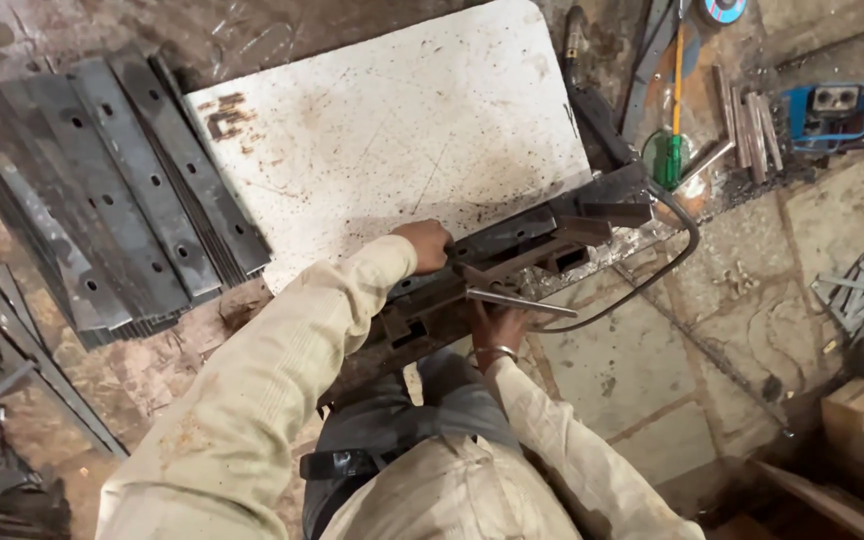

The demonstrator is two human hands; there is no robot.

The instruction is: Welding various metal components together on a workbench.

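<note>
My left hand (pixel 425 244) grips the near end of a dark steel bar assembly (pixel 522 240) that lies along the front edge of a white, rust-spotted metal plate (pixel 382 130). Below the assembly, my right hand (pixel 497 322), with a metal bangle on the wrist, closes around a thin grey rod-shaped tool (pixel 522 300) that points right. A black cable (pixel 652 270) loops from the assembly's right end back toward my right hand. Both sleeves are cream coloured.
A stack of long drilled steel strips (pixel 112 190) lies at the left. Loose metal scraps (pixel 12 380) sit on the lower left floor. A green-handled screwdriver (pixel 670 150), short steel bars (pixel 747 125) and a blue power tool (pixel 832 110) rest at the upper right. More offcuts (pixel 857 295) lie on the right.
</note>
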